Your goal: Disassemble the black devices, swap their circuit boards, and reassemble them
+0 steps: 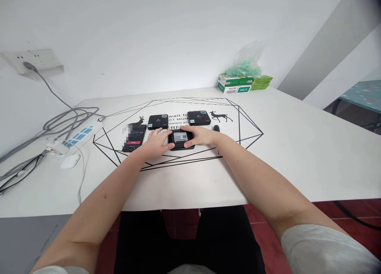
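A black, flat rectangular drive (180, 137) with a white printed label and a square code lies face up on the table between my hands. It seems to sit in or on a slightly larger black case, whose edge shows below it. My left hand (157, 143) holds the left side, thumb at the near corner and fingers at the far one. Around the right side curls my right hand (201, 136), thumb on the near edge and fingertips on the far edge. Behind them lie two similar black boxes, one on the left (157, 121) and one on the right (199, 117).
A phone (134, 138) with a lit screen lies left of my left hand. A small dark green object (216, 128) is beside my right wrist. Further left are a power strip (81, 137), cables and a white earbud case (70, 161). Green boxes (235, 83) stand at the back right.
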`<act>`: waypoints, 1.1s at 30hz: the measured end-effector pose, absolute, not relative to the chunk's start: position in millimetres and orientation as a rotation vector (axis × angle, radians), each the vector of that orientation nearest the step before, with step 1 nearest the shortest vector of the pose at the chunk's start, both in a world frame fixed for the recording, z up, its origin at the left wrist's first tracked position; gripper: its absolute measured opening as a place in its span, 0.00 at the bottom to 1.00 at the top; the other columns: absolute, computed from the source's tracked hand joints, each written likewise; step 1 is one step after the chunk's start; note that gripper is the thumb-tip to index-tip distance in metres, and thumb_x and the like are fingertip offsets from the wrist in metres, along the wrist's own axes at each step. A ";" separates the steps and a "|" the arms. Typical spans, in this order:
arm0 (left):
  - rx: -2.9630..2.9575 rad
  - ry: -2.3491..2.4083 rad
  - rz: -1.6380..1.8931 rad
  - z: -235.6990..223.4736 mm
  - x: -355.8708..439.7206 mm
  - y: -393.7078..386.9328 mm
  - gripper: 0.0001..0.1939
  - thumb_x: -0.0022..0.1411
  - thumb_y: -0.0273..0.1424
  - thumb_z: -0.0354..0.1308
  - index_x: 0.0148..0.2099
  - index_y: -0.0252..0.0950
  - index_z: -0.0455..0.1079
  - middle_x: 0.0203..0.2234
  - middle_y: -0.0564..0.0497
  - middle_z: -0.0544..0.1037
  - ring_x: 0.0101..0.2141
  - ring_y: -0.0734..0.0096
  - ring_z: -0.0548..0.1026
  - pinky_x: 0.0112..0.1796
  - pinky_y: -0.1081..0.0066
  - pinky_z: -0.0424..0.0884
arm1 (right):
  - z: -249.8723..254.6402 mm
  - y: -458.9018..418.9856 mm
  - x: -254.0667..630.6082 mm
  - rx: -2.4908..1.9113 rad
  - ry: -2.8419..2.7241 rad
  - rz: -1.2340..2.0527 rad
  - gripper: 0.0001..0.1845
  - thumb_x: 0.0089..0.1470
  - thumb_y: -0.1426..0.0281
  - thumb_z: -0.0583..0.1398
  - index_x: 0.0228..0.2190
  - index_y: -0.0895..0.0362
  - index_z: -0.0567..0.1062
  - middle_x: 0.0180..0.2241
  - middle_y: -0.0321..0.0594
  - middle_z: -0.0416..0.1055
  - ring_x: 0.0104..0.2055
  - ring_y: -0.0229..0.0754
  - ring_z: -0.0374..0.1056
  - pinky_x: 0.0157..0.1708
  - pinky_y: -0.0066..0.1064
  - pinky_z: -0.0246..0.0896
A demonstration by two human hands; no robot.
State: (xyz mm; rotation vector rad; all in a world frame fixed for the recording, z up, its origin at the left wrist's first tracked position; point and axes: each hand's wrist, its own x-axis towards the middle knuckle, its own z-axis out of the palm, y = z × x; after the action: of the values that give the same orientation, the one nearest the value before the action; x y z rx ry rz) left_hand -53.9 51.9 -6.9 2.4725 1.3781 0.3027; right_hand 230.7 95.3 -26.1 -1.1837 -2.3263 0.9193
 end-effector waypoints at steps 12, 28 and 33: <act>2.523 1.442 0.235 6.7 -47.3 51.3 0.37 0.69 0.49 0.59 0.73 0.37 0.65 0.65 0.37 0.73 0.70 0.38 0.61 0.68 0.45 0.58 | -17.6 94.0 228.7 -1.198 -2.384 0.928 0.60 0.44 0.45 0.75 0.72 0.53 0.65 0.75 0.47 0.59 0.76 0.65 0.57 0.78 0.56 0.49; 2.674 1.512 0.232 33.9 -52.3 51.7 0.29 0.72 0.43 0.59 0.69 0.37 0.69 0.64 0.41 0.76 0.68 0.46 0.67 0.69 0.50 0.57 | 1.7 74.2 225.5 -1.373 -2.461 0.676 0.46 0.47 0.47 0.75 0.61 0.56 0.77 0.58 0.53 0.79 0.60 0.64 0.76 0.59 0.49 0.70; 2.560 1.772 0.311 73.6 -63.8 70.1 0.19 0.76 0.33 0.49 0.61 0.44 0.76 0.52 0.49 0.84 0.50 0.56 0.81 0.48 0.63 0.74 | 5.3 71.4 228.2 -1.490 -2.414 0.670 0.44 0.45 0.49 0.76 0.60 0.55 0.79 0.48 0.50 0.83 0.53 0.60 0.77 0.49 0.42 0.71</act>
State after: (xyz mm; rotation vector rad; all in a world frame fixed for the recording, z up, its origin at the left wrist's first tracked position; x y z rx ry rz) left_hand -63.8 70.1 73.6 2.5598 1.7718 0.3106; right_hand 228.2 71.4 5.3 -1.4905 -2.4142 0.6699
